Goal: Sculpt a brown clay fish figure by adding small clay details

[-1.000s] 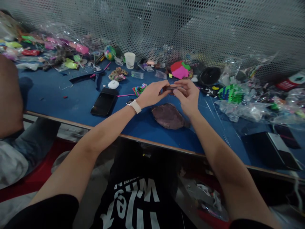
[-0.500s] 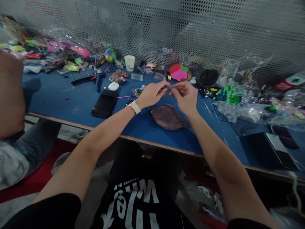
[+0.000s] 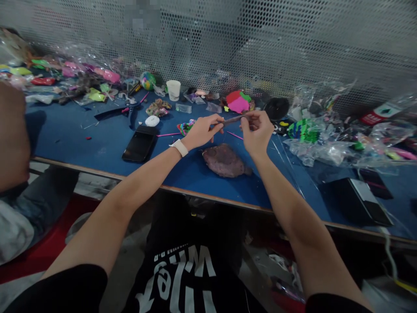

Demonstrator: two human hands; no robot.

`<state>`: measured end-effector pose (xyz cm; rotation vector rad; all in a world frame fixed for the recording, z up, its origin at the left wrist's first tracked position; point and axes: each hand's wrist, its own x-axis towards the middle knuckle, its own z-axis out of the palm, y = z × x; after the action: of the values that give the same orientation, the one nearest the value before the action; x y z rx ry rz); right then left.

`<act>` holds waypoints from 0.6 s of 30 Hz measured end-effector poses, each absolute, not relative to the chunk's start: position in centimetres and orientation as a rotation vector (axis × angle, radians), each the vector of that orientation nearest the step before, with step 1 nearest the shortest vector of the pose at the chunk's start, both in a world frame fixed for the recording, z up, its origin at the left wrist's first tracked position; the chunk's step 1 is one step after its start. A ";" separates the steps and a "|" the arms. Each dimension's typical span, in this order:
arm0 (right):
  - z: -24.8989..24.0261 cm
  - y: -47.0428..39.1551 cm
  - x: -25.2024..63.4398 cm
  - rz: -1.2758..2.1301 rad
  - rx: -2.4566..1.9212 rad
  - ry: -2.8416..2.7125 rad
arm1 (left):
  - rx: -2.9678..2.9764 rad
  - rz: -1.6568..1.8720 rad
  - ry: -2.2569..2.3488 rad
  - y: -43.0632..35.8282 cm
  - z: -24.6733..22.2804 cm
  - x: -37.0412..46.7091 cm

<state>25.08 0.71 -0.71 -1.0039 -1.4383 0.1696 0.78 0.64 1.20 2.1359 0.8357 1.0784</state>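
Between my two hands stretches a thin brownish-grey strip of modelling clay [image 3: 233,120]. My left hand [image 3: 204,130], with a pale watch band on its wrist, pinches one end. The other end is pinched by the fingers of my right hand [image 3: 257,129]. Below them on the blue table lies a flat, rounded purple-brown clay piece [image 3: 225,161] with a small stub at its right end; neither hand touches it. A pink stick [image 3: 235,135] lies behind, partly hidden by my hands. Close to my left hand is a small multicoloured clay piece [image 3: 185,127].
A black phone [image 3: 140,144], white case [image 3: 152,121] and paper cup [image 3: 173,90] stand to the left. Plastic bags [image 3: 335,148] and a dark box [image 3: 352,202] are at right. A perforated metal panel [image 3: 208,39] backs the table. Another person's arm [image 3: 13,134] shows at far left.
My hands have moved apart, and the clay between them has gone from a short piece to a longer, thinner strip. The view has shifted slightly.
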 end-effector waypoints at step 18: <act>0.2 -2.1 22.9 0.002 -0.878 -1.871 | 2.456 1.108 1.001 0.8 0.7 0.7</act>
<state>22.86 -2.12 0.18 -0.8781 -1.8708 0.0017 0.73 0.80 0.68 2.4555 1.0008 1.1081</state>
